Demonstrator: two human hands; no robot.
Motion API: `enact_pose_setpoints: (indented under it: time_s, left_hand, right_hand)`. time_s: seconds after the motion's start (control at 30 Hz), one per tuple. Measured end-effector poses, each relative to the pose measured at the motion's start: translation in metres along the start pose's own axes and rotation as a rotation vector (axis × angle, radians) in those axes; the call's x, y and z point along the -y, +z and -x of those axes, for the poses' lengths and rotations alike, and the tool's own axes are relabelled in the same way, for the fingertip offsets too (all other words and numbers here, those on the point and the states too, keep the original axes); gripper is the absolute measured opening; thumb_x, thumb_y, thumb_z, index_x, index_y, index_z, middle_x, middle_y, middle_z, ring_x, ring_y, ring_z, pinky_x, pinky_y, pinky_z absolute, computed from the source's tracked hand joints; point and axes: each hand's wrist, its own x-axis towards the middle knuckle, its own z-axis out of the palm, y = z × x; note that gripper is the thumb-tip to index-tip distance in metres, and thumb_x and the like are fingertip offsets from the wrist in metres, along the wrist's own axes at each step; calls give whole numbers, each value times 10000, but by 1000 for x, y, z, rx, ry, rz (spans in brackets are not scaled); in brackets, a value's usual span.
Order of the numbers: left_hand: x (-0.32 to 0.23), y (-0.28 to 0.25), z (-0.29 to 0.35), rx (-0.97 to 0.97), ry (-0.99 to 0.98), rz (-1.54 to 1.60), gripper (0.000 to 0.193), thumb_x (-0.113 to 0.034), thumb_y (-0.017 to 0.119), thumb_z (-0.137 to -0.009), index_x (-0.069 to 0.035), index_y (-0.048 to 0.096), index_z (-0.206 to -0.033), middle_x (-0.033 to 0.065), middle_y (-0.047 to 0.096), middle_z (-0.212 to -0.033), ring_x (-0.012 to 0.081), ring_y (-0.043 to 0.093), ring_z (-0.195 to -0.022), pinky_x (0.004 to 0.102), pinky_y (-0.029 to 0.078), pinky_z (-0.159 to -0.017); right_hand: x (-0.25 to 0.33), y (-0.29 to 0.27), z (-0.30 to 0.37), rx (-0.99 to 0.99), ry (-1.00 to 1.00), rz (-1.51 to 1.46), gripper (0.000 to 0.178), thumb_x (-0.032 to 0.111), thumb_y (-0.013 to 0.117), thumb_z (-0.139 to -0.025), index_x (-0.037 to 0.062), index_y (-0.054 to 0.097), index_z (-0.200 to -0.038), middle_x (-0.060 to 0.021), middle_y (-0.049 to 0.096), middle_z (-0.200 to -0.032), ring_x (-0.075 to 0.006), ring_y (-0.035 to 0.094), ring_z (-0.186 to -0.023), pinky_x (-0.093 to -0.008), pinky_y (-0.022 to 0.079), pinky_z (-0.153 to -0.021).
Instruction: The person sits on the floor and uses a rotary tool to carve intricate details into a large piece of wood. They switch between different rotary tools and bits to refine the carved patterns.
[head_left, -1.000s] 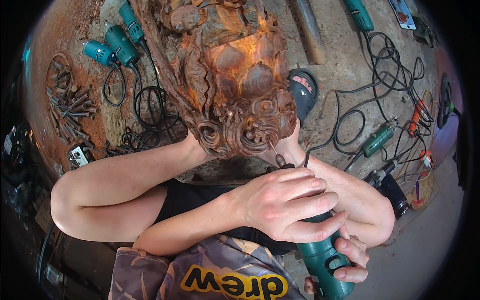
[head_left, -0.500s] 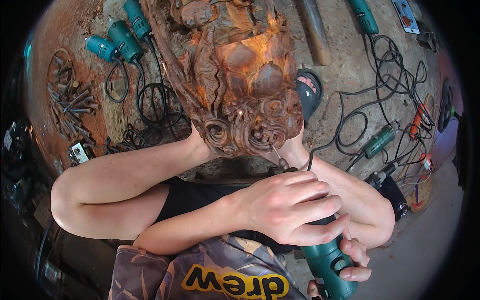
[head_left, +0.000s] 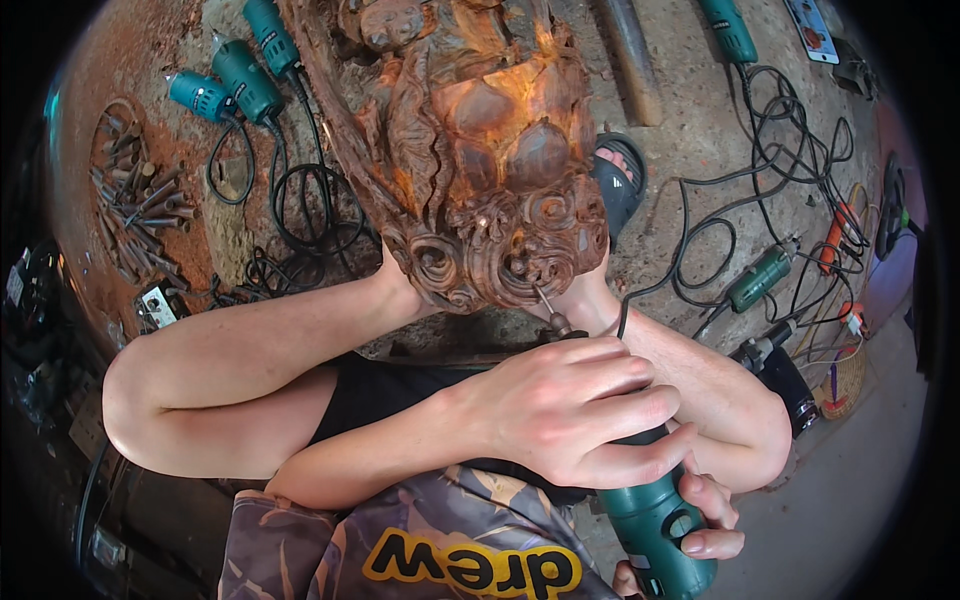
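A large reddish-brown wooden carving (head_left: 470, 150) with scrolls and curls stands on the ground between my legs. My left hand (head_left: 570, 415) reaches across and wraps the front of a green electric grinder (head_left: 650, 520). My right hand (head_left: 712, 522) grips the grinder's rear body at the lower right. The grinder's thin bit (head_left: 545, 305) touches a curl at the carving's lower edge. Both knees frame my hands, and my foot in a dark sandal (head_left: 620, 185) rests beside the carving on the right.
Three teal power tools (head_left: 235, 75) lie at the upper left with black cables (head_left: 300, 200). A pile of metal bits (head_left: 135, 195) sits at the far left. More green tools (head_left: 760, 278) and tangled cords (head_left: 790, 150) cover the concrete on the right.
The bit has crept slightly left along the carving's lower curls. Both hands keep the same grip on the grinder.
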Motion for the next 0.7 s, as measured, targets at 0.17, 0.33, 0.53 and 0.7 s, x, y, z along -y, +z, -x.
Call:
enact_pose_setpoints:
  time_s: [0.17, 0.33, 0.53, 0.7]
  left_hand:
    - [0, -2, 1, -11, -8, 1, 288, -202, 748, -749, -119, 738, -1025, 23, 588, -935, 181, 616, -816, 312, 557, -715]
    - [4, 2, 0, -34, 8, 17, 295, -198, 735, -748, -104, 732, -1027, 23, 582, -913, 181, 609, -803, 311, 548, -701]
    - [-7, 8, -1, -40, 52, -28, 280, -200, 745, -763, -95, 736, -1022, 44, 636, -919, 188, 624, -756, 294, 539, -627]
    - [-27, 11, 4, 37, 63, -97, 312, -229, 734, -745, -102, 749, -1030, 40, 651, -932, 176, 632, -775, 279, 549, -637]
  right_hand:
    - [-6, 16, -53, 98, -46, -4, 579, 251, 821, -839, 170, 439, -1266, -203, 518, -1393, -479, 511, -1330, -628, 464, -1110]
    - [11, 18, -35, 1, 298, 19, 672, 219, 889, -773, 223, 394, -1227, -136, 447, -1492, -473, 432, -1432, -651, 401, -1186]
    - [9, -16, 37, -31, 198, -34, 655, 229, 894, -787, 217, 404, -1220, -139, 485, -1489, -427, 490, -1395, -589, 449, -1172]
    - [-21, -62, 21, 119, 65, -103, 537, 286, 783, -918, 83, 593, -1377, -407, 580, -1367, -424, 763, -1000, -394, 650, -792]
